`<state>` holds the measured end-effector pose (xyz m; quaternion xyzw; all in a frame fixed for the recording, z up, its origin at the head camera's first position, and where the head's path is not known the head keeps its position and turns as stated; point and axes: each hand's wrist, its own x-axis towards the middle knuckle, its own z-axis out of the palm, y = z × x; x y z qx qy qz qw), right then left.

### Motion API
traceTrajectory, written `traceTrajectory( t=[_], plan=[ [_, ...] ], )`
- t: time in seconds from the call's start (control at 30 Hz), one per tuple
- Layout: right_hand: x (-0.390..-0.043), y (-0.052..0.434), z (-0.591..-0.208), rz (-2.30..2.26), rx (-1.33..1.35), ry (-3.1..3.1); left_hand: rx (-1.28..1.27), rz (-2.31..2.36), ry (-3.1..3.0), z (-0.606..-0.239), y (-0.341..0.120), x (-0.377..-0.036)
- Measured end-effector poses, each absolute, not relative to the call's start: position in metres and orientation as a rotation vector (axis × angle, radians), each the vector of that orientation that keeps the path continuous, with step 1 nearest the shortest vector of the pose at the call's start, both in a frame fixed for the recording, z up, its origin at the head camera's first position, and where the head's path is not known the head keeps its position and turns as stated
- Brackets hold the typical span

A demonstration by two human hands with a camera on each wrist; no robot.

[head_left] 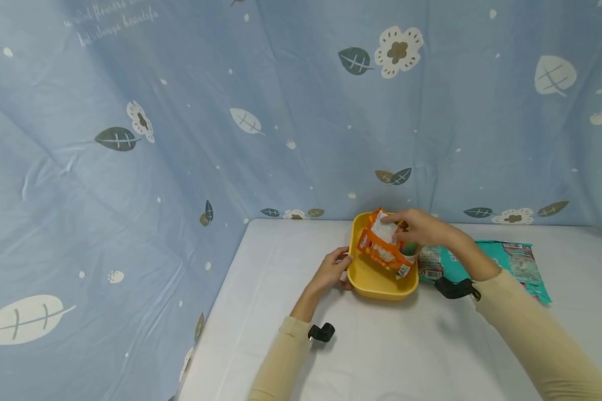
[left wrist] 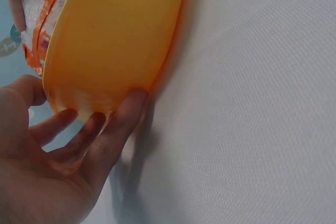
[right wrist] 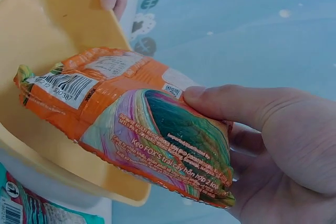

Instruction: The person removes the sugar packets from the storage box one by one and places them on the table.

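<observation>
Our right hand (head_left: 421,227) grips an orange candy bag (head_left: 385,245) over the yellow bowl (head_left: 376,278); its fingers hide the bag's far end. Our left hand (head_left: 331,270) touches the bowl's side with loose fingers. A teal packet (head_left: 519,262) lies on the counter (head_left: 381,345), partly hidden by our right arm.

head view looked forward and down from above the white table (head_left: 406,356), taking in both arms, the yellow tray (head_left: 376,278) and the blue curtain behind. left wrist view sat close at table level beside the left hand (left wrist: 47,166), facing the tray's (left wrist: 115,35) outer wall. right wrist view looked along the right hand (right wrist: 278,150) from very near, sharing the tray (right wrist: 47,35) and orange packet (right wrist: 121,114) with the others.
</observation>
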<state>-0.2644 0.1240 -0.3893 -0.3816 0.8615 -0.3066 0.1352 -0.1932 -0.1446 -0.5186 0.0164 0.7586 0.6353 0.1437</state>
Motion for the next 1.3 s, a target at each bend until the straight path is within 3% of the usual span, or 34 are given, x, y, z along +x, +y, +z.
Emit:
traceTrajectory(
  t=[1.3],
  plan=[
    [-0.24,0.161,-0.383,-1.057,-1.038,2.64,0.04,1.82,2.172,-0.517,-0.146,-0.193]
  ],
)
